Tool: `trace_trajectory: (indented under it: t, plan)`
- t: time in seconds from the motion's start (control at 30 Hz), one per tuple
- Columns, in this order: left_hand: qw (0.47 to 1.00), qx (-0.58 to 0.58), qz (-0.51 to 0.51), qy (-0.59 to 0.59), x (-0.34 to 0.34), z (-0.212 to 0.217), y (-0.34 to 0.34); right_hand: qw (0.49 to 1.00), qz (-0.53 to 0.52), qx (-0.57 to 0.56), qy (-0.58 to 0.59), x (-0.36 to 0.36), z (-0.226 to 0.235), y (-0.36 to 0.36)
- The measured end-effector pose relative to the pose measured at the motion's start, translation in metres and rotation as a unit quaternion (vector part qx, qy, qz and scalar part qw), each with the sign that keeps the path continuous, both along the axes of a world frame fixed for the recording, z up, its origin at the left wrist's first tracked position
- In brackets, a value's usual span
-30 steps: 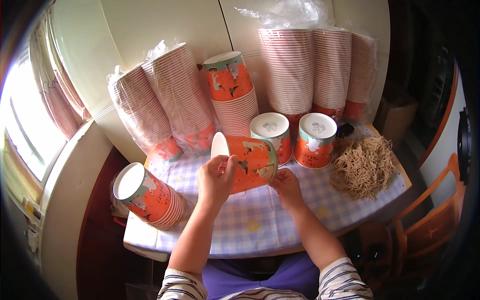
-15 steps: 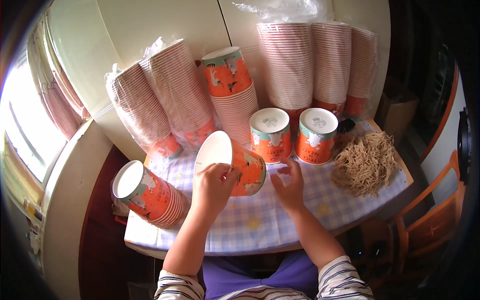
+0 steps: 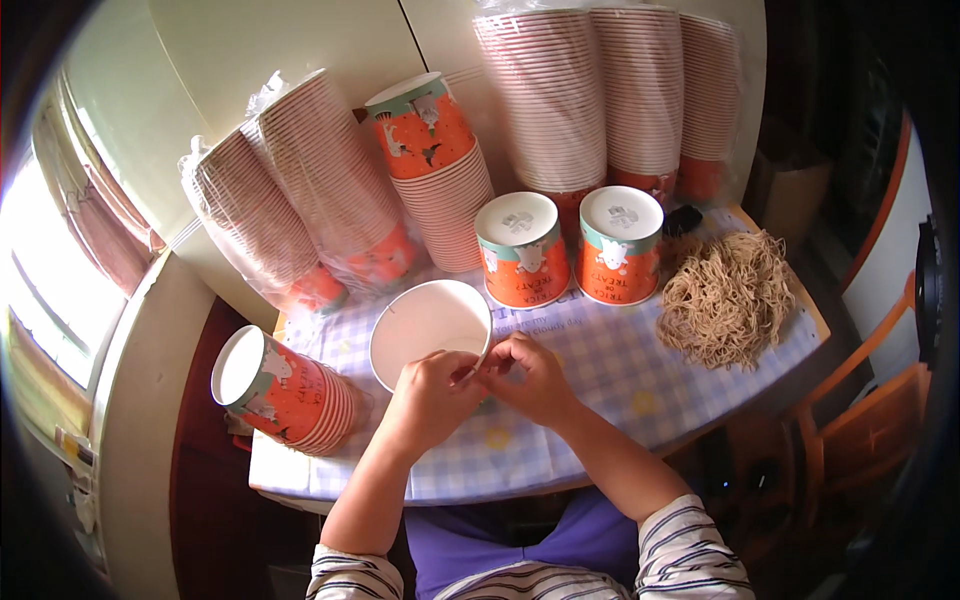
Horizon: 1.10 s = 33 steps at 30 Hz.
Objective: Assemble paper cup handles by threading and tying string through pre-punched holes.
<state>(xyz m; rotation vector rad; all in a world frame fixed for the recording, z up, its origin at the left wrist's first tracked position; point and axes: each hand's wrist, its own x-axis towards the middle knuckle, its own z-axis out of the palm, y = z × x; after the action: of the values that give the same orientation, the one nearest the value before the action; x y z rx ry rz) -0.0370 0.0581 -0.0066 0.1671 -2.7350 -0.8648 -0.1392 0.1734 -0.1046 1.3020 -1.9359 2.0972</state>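
An orange paper bucket (image 3: 420,322) with a white inside is tilted so that its mouth faces up toward me, low over the table's middle. Along its near right rim, my left hand (image 3: 436,400) is closed on it, with thumb and fingers pinched together. Opposite, the fingertips of my right hand (image 3: 528,378) are closed at the same stretch of rim and meet the left ones. Whatever is pinched there is too small and covered to make out. A short thin strand (image 3: 391,311) shows on the inner wall at the bucket's far left.
Two upturned orange buckets (image 3: 520,265) (image 3: 620,262) stand behind my hands. Right of them lies a heap of tan cords (image 3: 725,300). Nested buckets (image 3: 290,395) lean at the left; tall plastic-wrapped stacks (image 3: 545,100) line the back. A checked cloth (image 3: 600,400) covers the table.
My right hand has moved left to the bucket's rim, its fingers closing. The bucket has turned from lying sideways to facing its mouth up toward me. The view has shifted a little.
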Motion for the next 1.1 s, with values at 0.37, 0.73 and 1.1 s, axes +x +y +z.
trace_trajectory:
  t: [0.37,0.73,1.1]
  plan:
    - [0.997,0.037,0.038,0.05,0.0,-0.017,0.0,0.995,-0.09,0.018,-0.03,0.019,-0.014,-0.015]
    - [0.994,0.015,0.043,0.103,-0.004,-0.026,-0.002,0.8,0.282,-0.127,-0.514,0.003,-0.015,-0.004]
    - [0.992,0.013,0.05,0.114,-0.005,-0.026,0.0,0.835,0.297,-0.092,-0.455,0.004,-0.022,-0.008]
